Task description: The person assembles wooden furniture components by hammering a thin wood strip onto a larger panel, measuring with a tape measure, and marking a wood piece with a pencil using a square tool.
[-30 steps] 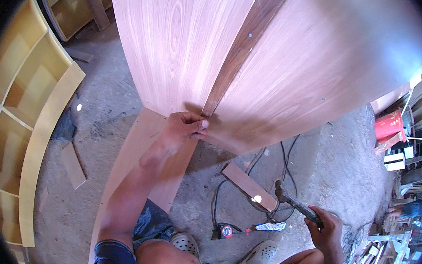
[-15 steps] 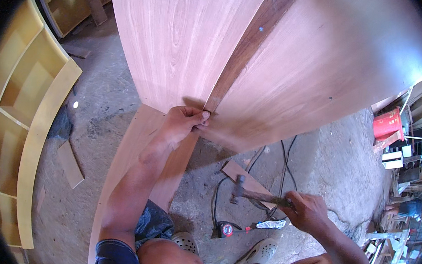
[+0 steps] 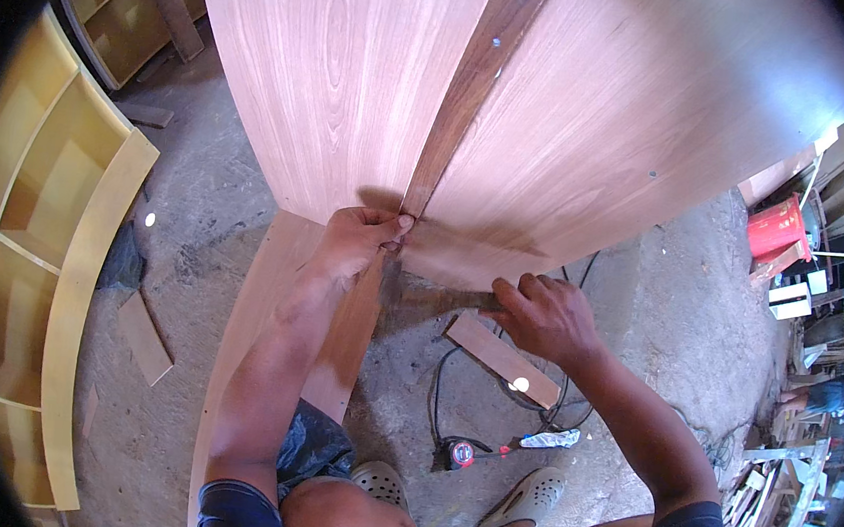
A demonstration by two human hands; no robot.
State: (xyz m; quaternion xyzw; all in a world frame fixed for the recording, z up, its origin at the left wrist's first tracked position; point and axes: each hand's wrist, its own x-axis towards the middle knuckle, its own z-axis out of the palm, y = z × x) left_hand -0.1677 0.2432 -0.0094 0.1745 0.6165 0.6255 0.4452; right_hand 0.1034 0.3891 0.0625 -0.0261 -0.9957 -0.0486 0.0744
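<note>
- At left arm [image 3: 270,371]: extended from near left toward far centre, with slight elbow bend, slanting above pale board [image 3: 288,247].
- On left hand [image 3: 352,240]: back turned up, with thumb and fingers drawn together in a pinch at near end of dark wood strip [image 3: 452,116], between left panel [image 3: 328,75] and right panel [image 3: 594,128]. Cannot tell about any small item within pinch.
- At right arm [image 3: 635,413]: bent at elbow, slanting from near right toward far left.
- On right hand [image 3: 550,320]: back turned up, with fingers curled fully around right end of hammer [image 3: 444,301].
- For hammer: pointed left, with blurred head just near of left hand. Cannot tell about contact.
- On floor [image 3: 658,324], near side of hammer: wood offcut [image 3: 494,355].
</note>
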